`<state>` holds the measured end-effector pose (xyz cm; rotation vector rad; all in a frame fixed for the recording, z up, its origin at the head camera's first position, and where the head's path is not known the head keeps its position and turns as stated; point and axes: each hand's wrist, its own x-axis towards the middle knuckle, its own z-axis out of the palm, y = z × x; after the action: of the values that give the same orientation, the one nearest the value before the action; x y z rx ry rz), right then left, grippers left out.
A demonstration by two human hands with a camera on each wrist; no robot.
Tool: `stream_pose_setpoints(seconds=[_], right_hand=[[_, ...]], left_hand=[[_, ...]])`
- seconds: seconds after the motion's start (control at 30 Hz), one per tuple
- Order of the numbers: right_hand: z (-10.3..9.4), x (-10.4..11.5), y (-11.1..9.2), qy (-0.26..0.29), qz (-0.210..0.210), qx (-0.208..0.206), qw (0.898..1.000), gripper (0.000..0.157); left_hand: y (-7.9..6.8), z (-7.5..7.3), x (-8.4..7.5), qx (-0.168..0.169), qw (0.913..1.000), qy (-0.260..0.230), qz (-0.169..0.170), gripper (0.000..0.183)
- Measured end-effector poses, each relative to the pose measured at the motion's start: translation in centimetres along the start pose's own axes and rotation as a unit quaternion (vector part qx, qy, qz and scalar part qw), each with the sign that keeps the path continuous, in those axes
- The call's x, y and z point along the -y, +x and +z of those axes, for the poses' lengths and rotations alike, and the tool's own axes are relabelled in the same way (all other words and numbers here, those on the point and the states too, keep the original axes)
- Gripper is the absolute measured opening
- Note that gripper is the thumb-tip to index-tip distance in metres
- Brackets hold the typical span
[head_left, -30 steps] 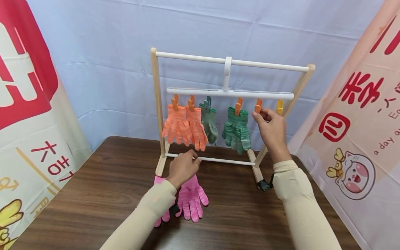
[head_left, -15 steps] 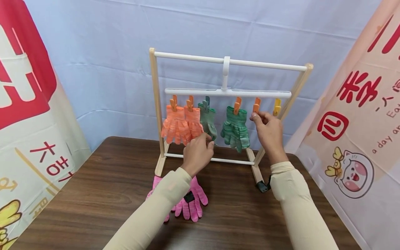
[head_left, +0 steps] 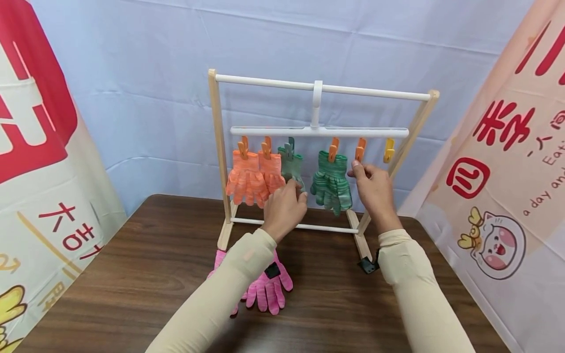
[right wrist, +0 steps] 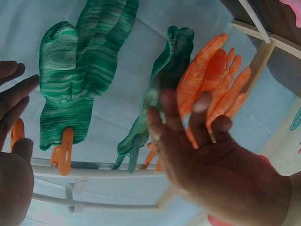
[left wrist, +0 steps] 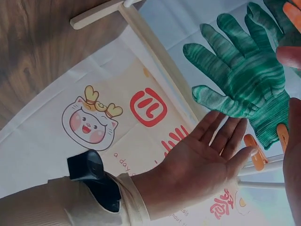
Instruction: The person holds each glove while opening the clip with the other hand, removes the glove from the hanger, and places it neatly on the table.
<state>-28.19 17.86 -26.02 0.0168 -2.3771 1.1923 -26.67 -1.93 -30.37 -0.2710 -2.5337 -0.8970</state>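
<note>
The left hand (head_left: 286,206) has risen from above the pink gloves (head_left: 265,288) toward the left green glove (head_left: 291,167), loosely curled, gripping nothing; the right hand (head_left: 375,192), fingers loosely extended, is beside the gloveless orange clothespin (head_left: 360,151). The green pair seems securely hung, the pink not yet

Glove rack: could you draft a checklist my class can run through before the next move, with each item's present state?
1. Hanger hooked over the top bar: ok.
2. Both orange gloves clipped: ok.
3. Both green gloves clipped: ok.
4. Pink gloves hung up: not ok, they lie on the table.
5. Unused clip available: ok, the yellow clip holds no glove.
6. Left hand clear of the gloves: cannot tell.
</note>
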Motion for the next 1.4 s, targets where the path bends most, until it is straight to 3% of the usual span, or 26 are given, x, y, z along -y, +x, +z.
stream_pose_setpoints(seconds=[0.33,1.03,1.4], right_hand=[[0.3,0.7,-0.1,0.004,-0.006,0.002,1.0,0.068],[1.0,2.5,0.2,0.006,-0.054,0.006,0.999,0.058],[1.2,3.2,0.3,0.019,-0.067,0.039,0.997,0.054]], left_hand=[[0.9,0.0,-1.2,0.01,0.9993,-0.03,-0.018,0.038],[2.0,0.0,-1.9,0.046,0.9966,-0.065,-0.022,0.051],[2.6,0.4,-2.4,0.063,0.9948,-0.078,-0.021,0.055]])
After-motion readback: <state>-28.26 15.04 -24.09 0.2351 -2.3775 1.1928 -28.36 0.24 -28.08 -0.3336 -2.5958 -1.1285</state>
